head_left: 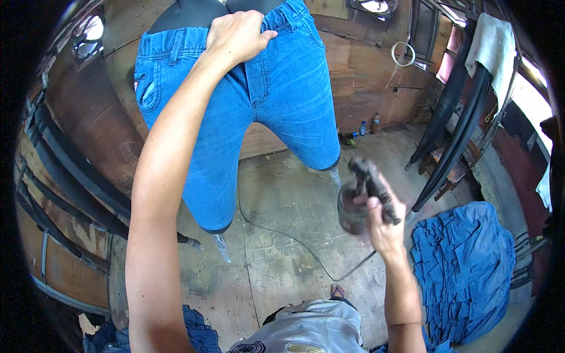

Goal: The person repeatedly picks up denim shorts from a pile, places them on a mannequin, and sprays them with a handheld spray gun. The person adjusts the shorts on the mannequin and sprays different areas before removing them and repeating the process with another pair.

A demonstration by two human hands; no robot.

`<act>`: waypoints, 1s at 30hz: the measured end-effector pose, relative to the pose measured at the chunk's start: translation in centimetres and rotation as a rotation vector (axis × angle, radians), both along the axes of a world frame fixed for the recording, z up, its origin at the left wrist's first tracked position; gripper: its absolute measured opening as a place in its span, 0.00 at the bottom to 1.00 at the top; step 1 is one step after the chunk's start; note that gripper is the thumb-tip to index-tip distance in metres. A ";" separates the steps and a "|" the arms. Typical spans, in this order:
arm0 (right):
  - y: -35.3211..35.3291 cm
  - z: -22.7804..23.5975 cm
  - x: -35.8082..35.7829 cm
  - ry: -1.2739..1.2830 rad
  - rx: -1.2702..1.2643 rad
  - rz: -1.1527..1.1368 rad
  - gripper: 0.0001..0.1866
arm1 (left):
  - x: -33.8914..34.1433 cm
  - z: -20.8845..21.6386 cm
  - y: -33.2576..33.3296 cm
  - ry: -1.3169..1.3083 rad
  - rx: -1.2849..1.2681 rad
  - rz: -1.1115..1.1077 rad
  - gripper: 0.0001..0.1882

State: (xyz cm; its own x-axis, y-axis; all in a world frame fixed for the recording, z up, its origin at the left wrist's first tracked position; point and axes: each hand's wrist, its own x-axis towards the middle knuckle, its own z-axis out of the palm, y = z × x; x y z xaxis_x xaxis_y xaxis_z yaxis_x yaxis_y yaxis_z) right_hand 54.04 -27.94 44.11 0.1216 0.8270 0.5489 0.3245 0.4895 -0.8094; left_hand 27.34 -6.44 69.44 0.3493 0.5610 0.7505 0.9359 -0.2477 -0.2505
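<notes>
While the blue jeans (288,106) spread across the 11 to 12 o'clock part of the view, their denim stretched smooth over a glossy black form (185,16), the left hand (238,36) lay on the gathered elastic waistband (168,46). Its fingers were bent and drawn close together, pinching the band near the top of the fly; their tips were partly hidden. Pale, fine creases crossed the thigh at 12 o'clock, and both tapered legs pointed down towards the floor (276,206), with wrinkled, translucent plastic (220,248) below the dark end of the leg nearer 7 o'clock. At 4 o'clock, apart from the denim, the right hand (385,226) had its fingers wrapped around a dark spray gun (365,203) with a rounded cup, its outline softened by blur. A thin black hose (294,238) curved over the scuffed, stained floor and rose towards that hand. Farther out at 4 o'clock sat a bulky heap of ruffled, darker blue fabric (462,270), its layers folded into ragged ridges. Towards 2 o'clock, a limp whitish cloth (493,47) draped over long black tubes (456,141), and small plastic bottles (375,122) stood by the foot of a brown, board-like wall (371,65), on which a pale ring (403,54) showed. More slender, padded black tubes slanted at 9 o'clock.
</notes>
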 end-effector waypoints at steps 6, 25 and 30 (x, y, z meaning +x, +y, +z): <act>0.1 6.2 1.6 0.035 0.144 0.048 0.38 | 0.9 0.4 -1.5 -0.047 -0.015 -0.041 0.23; 3.7 3.8 6.4 0.165 0.048 0.172 0.27 | -1.6 -0.2 -4.0 -0.172 -0.137 -0.028 0.26; 5.9 2.7 8.0 0.212 -0.073 0.223 0.26 | -2.0 -0.8 -4.2 -0.158 -0.079 0.031 0.26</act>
State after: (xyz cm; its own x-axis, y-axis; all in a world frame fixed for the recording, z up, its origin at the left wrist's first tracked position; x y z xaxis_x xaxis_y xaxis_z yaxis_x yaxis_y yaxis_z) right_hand 61.99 -22.01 46.80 0.0383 0.8823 0.4692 0.0355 0.4680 -0.8830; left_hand 25.30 -10.62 68.63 0.2127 0.6293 0.7475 0.9694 -0.2316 -0.0809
